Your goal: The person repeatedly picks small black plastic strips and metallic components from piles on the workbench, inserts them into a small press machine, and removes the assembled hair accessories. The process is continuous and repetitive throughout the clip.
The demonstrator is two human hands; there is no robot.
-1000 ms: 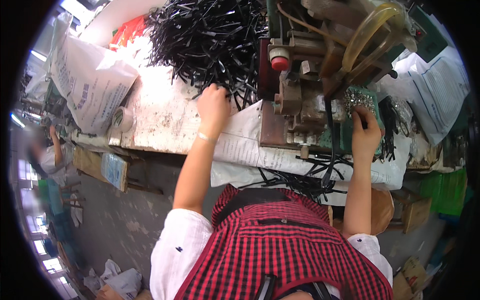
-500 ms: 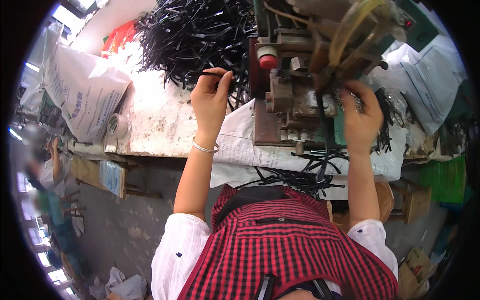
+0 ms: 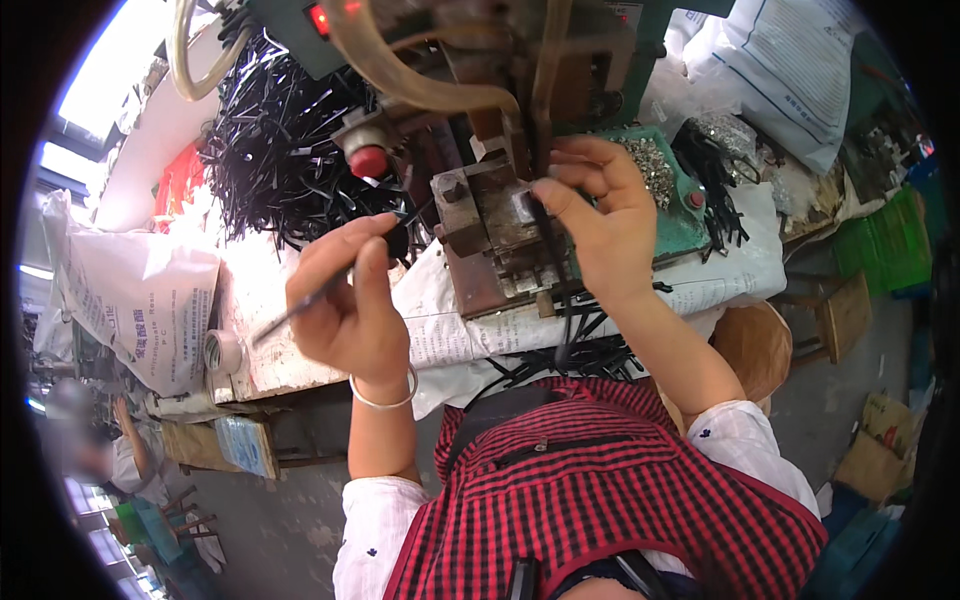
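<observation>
The pale, scuffed workbench [image 3: 280,370] spans the space in front of you, and on it stands the metal machine [image 3: 490,205], its block between your two hands. Beyond your left hand spreads a tangled heap of black strips [image 3: 275,150], with a white sack [image 3: 140,290] at the bench's left end. To the machine's right sits a green tray [image 3: 685,236]. Your left hand [image 3: 355,315] is closed, thumb against fingers, gripping a single dark strip [image 3: 300,306]; this slants through your grip, one end down-left over the bench, the other toward the machine's block, though I can't tell whether it touches. Your right hand [image 3: 610,230] is at the block's right side, fingers curled; I can't tell whether they pinch anything. A tape roll [image 3: 224,352] sits near the bench's front edge, a red button [image 3: 367,162] shows left of the block, and small shiny metal pieces [image 3: 652,168] lie piled in the tray.
</observation>
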